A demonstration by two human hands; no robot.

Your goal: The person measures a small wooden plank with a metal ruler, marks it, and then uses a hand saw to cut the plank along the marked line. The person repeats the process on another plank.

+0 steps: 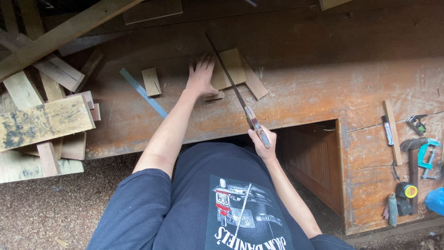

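The worn wooden bench carries a small board at its far middle. The left hand presses it flat, fingers spread wide. The right hand grips a handsaw, whose blade lies across the board, which looks uncut. A steel ruler lies left.

Woodworking shop, sawdust floor, offcuts, clamp

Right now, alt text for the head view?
Seen from above, a person's right hand holds a handsaw across a small wooden board on a worn workbench, while the left hand presses the board down. Scrap timber lies left, hand tools right.
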